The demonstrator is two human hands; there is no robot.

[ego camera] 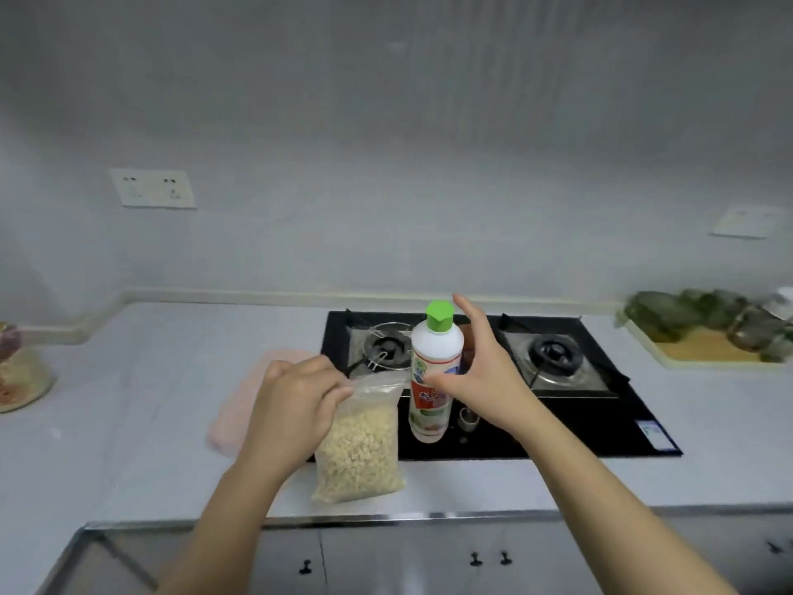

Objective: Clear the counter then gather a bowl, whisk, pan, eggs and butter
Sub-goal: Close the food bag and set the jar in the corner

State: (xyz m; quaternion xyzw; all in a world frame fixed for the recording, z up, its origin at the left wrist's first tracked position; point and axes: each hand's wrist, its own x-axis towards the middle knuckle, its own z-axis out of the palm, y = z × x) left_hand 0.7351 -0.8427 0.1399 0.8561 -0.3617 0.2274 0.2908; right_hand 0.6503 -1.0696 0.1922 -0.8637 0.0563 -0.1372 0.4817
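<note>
Worktop [150, 423]: pale, wide, running along a plain grey wall [386, 143]; front edge metal-trimmed, cabinet doors [429, 560] with dark knobs below.
Bag of pale grains [360, 448]: clear plastic, standing at the worktop's front, overlapping the near left corner of the hob; top pinched shut by the left hand [296, 401].
Bottle [435, 371]: white, green cap, printed label, upright on the black glass hob [600, 427] between its two burners. Right hand [480, 371] curved wide around it, thumb at the label, fingers behind; firm contact cannot be told.
Pink cloth [240, 405]: flat on the worktop, left of the hob, partly behind the left hand.
Tray of green vegetables [703, 332]: far right, blurred.
Patterned dish [21, 380]: far left edge.
Wall sockets [152, 188]: upper left.
</note>
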